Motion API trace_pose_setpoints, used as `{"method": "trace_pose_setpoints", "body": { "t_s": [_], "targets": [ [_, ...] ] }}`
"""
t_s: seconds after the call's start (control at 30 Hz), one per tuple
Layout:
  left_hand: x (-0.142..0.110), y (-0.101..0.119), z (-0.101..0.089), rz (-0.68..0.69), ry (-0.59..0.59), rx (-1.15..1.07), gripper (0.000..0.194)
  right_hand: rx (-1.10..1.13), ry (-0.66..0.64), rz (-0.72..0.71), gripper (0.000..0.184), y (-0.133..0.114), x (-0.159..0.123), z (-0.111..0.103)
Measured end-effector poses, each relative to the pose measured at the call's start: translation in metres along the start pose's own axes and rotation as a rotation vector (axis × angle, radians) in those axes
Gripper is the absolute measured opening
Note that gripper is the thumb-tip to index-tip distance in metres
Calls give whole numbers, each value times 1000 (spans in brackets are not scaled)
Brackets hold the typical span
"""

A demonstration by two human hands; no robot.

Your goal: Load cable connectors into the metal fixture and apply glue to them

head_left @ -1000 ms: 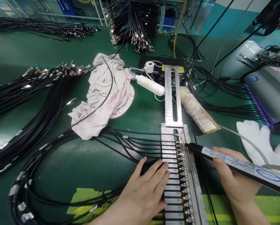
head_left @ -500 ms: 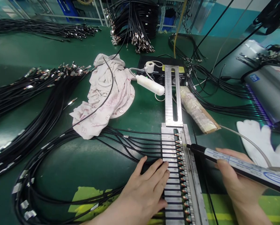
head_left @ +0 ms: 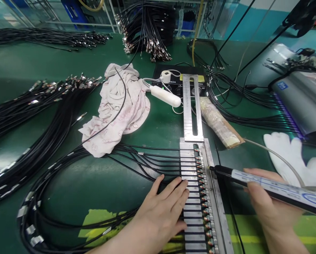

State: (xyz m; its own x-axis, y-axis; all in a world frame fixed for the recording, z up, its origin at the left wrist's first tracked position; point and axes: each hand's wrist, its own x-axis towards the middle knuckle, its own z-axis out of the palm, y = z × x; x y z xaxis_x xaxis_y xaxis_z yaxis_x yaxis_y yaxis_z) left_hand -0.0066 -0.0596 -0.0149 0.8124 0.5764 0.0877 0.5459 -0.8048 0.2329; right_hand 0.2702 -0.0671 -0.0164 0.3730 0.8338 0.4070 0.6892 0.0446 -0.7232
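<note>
My left hand [head_left: 162,208] lies flat with fingers spread over the black cables [head_left: 150,165] and the left edge of a slotted metal fixture [head_left: 192,215]. Several cables run side by side through its slots, and their stripped ends with small metal connectors [head_left: 206,208] line up along the right side. My right hand [head_left: 271,204] is closed around a marker pen [head_left: 269,187] with a black front end and a white label. Its tip is at the fixture's right rail, just right of the upper connectors. My left hand hides part of the cables beneath it.
A crumpled cloth [head_left: 115,109] lies beyond the looped cables. Behind the fixture stands a black control box [head_left: 177,86] with a white handpiece [head_left: 164,96]. Cable bundles [head_left: 65,95] lie at left. At right are a white glove [head_left: 287,155] and a grey machine [head_left: 303,98].
The pen tip has shifted slightly down along the rail, toward me. My left hand keeps its place on the cables. The whole view has shifted a little.
</note>
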Motion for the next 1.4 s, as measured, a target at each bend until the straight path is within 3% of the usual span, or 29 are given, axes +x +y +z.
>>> {"method": "trace_pose_setpoints", "body": {
  "t_s": [0.1,0.33,1.4],
  "targets": [
    [0,0,0,-2,1,-4,52,34,-48,-71,15,-1,1,2],
    [0,-1,-2,-5,-6,-26,52,9,-86,-84,15,-2,4,4],
    [2,-1,-3,-18,-48,-57,52,48,-91,-117,13,-4,3,2]
  ]
}}
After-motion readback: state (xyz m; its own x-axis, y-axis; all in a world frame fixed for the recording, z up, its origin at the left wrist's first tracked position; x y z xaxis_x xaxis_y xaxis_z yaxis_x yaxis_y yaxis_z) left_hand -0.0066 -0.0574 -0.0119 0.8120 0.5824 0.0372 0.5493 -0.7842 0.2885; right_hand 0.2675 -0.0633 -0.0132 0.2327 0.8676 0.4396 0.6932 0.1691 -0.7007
